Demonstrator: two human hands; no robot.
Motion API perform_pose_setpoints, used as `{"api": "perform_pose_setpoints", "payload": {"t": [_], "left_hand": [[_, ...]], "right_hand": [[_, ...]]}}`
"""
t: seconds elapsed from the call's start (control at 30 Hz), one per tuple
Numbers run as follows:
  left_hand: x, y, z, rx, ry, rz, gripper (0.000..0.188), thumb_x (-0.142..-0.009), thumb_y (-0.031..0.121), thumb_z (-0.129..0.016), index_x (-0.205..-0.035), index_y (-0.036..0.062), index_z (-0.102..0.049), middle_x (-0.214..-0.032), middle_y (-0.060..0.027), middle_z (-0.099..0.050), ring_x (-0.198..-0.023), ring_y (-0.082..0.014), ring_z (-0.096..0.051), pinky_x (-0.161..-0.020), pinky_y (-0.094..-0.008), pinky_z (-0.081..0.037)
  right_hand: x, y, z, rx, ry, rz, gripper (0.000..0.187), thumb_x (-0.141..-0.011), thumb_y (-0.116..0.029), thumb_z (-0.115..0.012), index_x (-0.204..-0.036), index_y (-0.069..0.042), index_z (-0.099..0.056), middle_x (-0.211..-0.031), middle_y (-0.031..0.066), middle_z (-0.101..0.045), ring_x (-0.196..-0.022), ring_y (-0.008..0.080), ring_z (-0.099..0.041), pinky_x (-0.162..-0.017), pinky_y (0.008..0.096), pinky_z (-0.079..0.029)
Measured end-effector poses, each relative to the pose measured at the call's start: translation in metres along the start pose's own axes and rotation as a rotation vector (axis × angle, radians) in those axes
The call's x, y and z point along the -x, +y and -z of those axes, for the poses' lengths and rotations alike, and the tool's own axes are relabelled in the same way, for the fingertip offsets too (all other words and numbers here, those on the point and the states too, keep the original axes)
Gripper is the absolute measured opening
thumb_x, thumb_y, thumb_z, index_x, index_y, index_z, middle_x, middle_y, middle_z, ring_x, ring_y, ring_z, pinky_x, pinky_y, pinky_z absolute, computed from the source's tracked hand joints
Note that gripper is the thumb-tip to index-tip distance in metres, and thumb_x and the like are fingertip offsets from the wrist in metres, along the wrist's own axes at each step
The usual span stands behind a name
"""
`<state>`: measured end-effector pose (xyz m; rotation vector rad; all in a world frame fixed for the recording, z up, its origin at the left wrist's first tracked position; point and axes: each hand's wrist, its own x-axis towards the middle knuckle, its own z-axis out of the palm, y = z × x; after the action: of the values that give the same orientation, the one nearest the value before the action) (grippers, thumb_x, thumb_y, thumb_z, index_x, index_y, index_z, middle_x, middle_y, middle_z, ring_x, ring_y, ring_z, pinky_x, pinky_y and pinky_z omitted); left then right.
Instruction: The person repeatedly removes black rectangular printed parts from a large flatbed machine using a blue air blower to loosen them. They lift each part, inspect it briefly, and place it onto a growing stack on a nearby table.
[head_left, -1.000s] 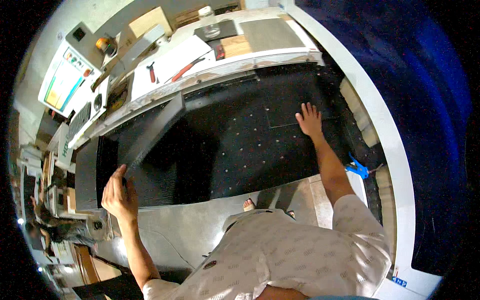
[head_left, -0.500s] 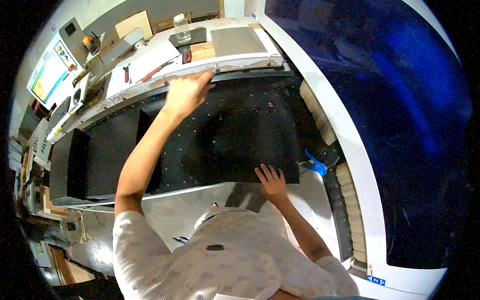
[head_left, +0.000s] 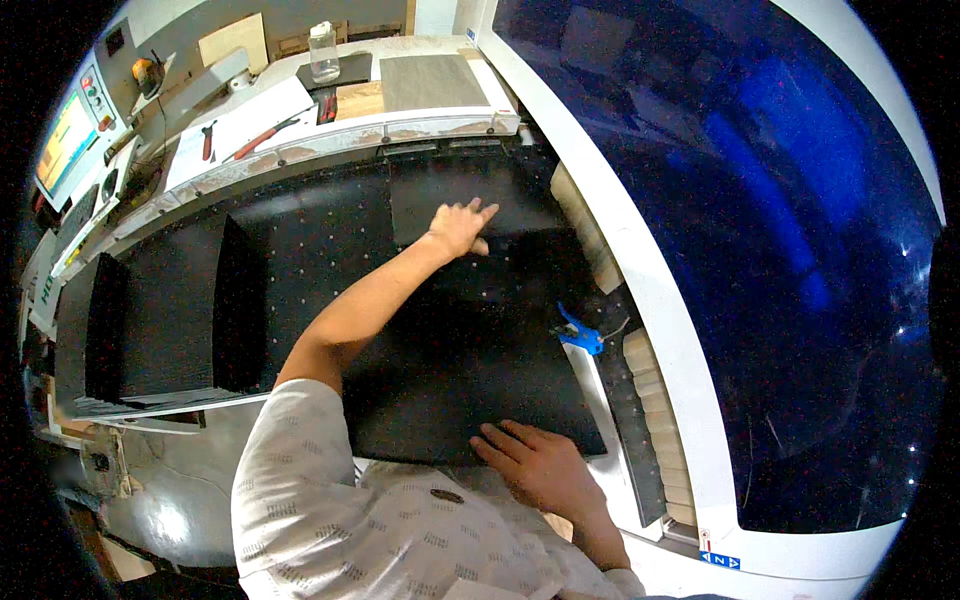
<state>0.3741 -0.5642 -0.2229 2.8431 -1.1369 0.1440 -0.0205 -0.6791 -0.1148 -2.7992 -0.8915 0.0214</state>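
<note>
My left hand (head_left: 463,228) reaches over the machine bed with its fingers spread. It is at the near edge of a dark rectangular area (head_left: 430,185) along the far side; whether it touches is hard to tell. A black panel (head_left: 470,370) lies closer to me and reaches past the front of the bed to my shirt. My right hand (head_left: 545,468) rests on the near right part of this panel with fingers stretched out; its thumb is not clearly seen. Where the panel ends at the far side is lost in shadow.
A stack of black panels (head_left: 170,330) sits at left on the black dotted bed (head_left: 310,240). A blue air gun (head_left: 580,335) lies right of the panel, beside pale blocks (head_left: 655,410). Behind are pliers (head_left: 265,138), a jar (head_left: 323,55) and a grey board (head_left: 430,82). A dark blue cover (head_left: 740,250) rises at right.
My left hand has come from the bed's far edge nearer and to the right. The black panel and my right hand have come toward me. The view has shifted a little.
</note>
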Motion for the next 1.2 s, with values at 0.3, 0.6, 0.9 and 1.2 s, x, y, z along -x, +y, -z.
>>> {"api": "perform_pose_setpoints", "payload": {"t": [0.3,0.6,0.9,1.2], "left_hand": [[0.01,-0.007,-0.126,0.114,-0.07,0.089,0.074,-0.099,0.069,-0.028,-0.161,0.0288,-0.021,-0.169,-0.0095,-0.012,-0.155,-0.0366,-0.008,-0.119,-0.069,-0.002],[-0.001,-0.024,-0.14,0.162,-0.007,0.022,0.069,-0.101,0.065,-0.031,-0.159,0.0273,-0.028,-0.167,-0.0107,-0.018,-0.153,-0.0399,-0.016,-0.118,-0.0697,-0.006],[-0.03,-0.027,-0.139,0.161,0.09,0.283,0.107,-0.083,0.087,-0.039,-0.16,0.0139,-0.025,-0.166,-0.0188,-0.016,-0.154,-0.037,-0.012,-0.124,-0.0554,-0.007],[-0.064,-0.045,-0.138,0.132,-0.005,0.303,0.102,-0.082,0.086,-0.044,-0.158,0.0178,-0.032,-0.165,-0.0173,-0.022,-0.152,-0.037,-0.018,-0.123,-0.0565,-0.01]], "right_hand": [[-0.002,0.012,0.029,-0.081,0.17,-0.021,0.043,-0.082,-0.017,-0.062,-0.124,-0.015,-0.068,-0.124,0.0095,-0.069,-0.111,0.028,-0.067,-0.094,0.0408,-0.057],[-0.01,0.037,0.004,0.166,0.569,-0.044,0.03,-0.077,-0.037,-0.079,-0.091,-0.012,-0.074,-0.095,0.0038,-0.076,-0.085,0.0203,-0.073,-0.066,0.0309,-0.054],[-0.025,0.047,-0.027,0.225,0.719,-0.028,0.034,-0.068,-0.038,-0.085,-0.079,-0.01,-0.068,-0.08,0.0034,-0.073,-0.074,0.0195,-0.073,-0.063,0.0287,-0.052],[-0.022,0.06,-0.019,0.206,0.622,-0.045,0.022,-0.075,-0.015,-0.079,-0.096,-0.015,-0.07,-0.094,0.0025,-0.075,-0.086,0.0193,-0.072,-0.069,0.0319,-0.05]]}}
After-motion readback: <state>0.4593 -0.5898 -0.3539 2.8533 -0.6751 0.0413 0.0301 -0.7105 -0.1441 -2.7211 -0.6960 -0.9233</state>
